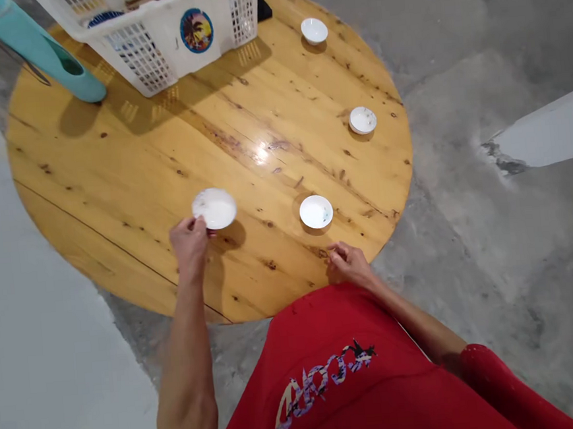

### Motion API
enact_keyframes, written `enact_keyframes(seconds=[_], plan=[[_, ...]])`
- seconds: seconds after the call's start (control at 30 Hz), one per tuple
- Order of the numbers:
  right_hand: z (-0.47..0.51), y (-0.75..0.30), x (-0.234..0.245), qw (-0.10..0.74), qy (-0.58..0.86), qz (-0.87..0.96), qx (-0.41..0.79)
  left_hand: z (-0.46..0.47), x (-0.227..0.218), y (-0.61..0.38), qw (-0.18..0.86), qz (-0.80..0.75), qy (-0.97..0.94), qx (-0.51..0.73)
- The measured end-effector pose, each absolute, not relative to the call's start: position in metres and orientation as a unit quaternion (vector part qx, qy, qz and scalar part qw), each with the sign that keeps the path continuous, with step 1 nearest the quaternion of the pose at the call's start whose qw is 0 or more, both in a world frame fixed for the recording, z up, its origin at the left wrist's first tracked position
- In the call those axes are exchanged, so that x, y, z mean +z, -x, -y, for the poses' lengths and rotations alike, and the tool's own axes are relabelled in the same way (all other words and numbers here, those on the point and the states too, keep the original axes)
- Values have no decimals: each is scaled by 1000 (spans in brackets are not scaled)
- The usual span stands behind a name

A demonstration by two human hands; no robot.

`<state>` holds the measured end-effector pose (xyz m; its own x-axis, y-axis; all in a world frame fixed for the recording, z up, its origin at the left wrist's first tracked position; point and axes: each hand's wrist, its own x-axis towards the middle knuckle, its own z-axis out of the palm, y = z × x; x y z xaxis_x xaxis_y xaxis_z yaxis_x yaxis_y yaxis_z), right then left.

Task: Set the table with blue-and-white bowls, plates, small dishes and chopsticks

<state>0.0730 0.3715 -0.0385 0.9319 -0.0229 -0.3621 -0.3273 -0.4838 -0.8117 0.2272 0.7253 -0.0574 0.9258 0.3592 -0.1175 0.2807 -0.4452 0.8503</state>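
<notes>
My left hand (191, 243) pinches the near left rim of a small white bowl (215, 209), which is raised a little above the wooden table and casts a shadow to its lower right. My right hand (348, 261) rests by the table's near edge with fingers loosely curled; whether anything is in them is hidden. Just beyond it stands a second white bowl (316, 212) with a faint green pattern inside. Two more white bowls sit along the right side, one patterned bowl (362, 120) midway and a plain-looking bowl (314, 32) farther back.
The round wooden table (139, 180) has a white plastic basket (168, 42) at the back, holding items with blue-patterned rims. A turquoise container (50, 58) stands left of the basket. A dark flat object (263, 8) lies behind it. Concrete floor (457, 241) surrounds the table.
</notes>
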Motion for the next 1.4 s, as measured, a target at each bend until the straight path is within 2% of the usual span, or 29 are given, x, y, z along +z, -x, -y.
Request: enact_keyframes(seconds=[0.13, 0.3, 0.6, 0.93, 1.13, 1.4], plan=[[-356, -109, -40, 571, 794, -179, 105, -642, -40, -208, 489, -105, -865, -40], [-348, -148, -36, 584, 792, -154, 84, -568, -36, -200, 472, -75, -874, -94], [-339, -175, -47, 443, 883, -114, 107, -528, -43, -200, 408, -65, -904, -109], [-338, -193, -40, 245, 946, -95, 190, -520, -50, -208, 239, -41, -958, -154], [-333, -200, -38, 219, 950, -70, 210, -519, -53, -210, 276, -62, -944, -167], [-322, -200, -44, 256, 940, -80, 212, -516, -58, -207, 256, -110, -949, -144]])
